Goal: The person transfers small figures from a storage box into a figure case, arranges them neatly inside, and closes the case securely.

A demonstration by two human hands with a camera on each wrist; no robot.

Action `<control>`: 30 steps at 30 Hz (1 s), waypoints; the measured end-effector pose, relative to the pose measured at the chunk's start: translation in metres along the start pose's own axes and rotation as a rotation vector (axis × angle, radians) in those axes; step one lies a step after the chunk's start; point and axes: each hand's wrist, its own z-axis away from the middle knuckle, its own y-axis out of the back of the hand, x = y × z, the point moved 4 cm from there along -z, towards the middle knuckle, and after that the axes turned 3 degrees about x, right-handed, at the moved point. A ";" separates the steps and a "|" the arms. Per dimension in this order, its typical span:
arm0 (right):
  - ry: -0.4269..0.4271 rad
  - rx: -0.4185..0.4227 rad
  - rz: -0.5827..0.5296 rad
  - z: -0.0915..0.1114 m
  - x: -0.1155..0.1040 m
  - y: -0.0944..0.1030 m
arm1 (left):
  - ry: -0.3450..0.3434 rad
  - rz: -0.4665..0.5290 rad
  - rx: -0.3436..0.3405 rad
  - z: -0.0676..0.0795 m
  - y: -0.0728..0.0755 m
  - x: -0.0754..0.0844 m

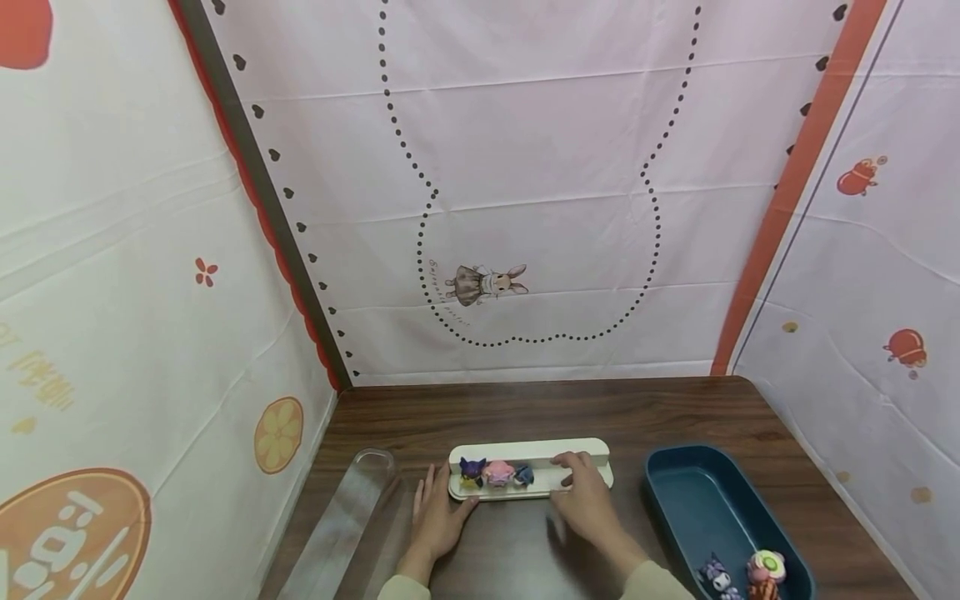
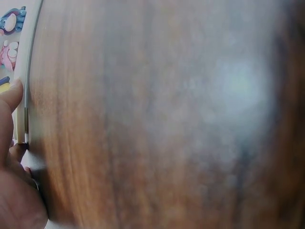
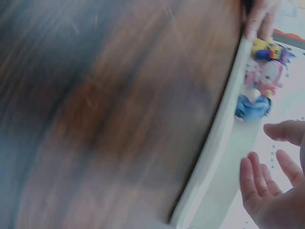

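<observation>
A long cream display tray (image 1: 536, 493) with a raised back ledge lies across the wooden table. Three small figurines stand side by side on its left half: a purple-and-yellow one (image 1: 472, 472), a pink one (image 1: 498, 473) and a blue one (image 1: 523, 475). My left hand (image 1: 437, 518) holds the tray's left end, thumb at the front edge and fingers along the side. Over the right half hovers my right hand (image 1: 588, 502), thumb and fingers apart with nothing between them in the right wrist view.
To the right sits a dark teal bin (image 1: 693, 479) holding a purple-grey figurine (image 1: 720, 577) and a pink-and-green one (image 1: 767, 571). A clear plastic cover (image 1: 337, 521) lies on the left. Printed cloth (image 1: 540, 167) walls three sides.
</observation>
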 end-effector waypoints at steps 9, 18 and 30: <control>-0.030 -0.069 0.058 0.010 0.005 0.043 | 0.007 0.000 0.000 0.001 0.001 0.002; 0.003 -0.048 0.125 0.016 0.019 0.090 | 0.012 -0.004 -0.005 0.001 0.002 0.002; -0.083 -0.106 0.192 0.022 0.057 0.137 | 0.010 -0.001 -0.002 0.002 0.004 0.004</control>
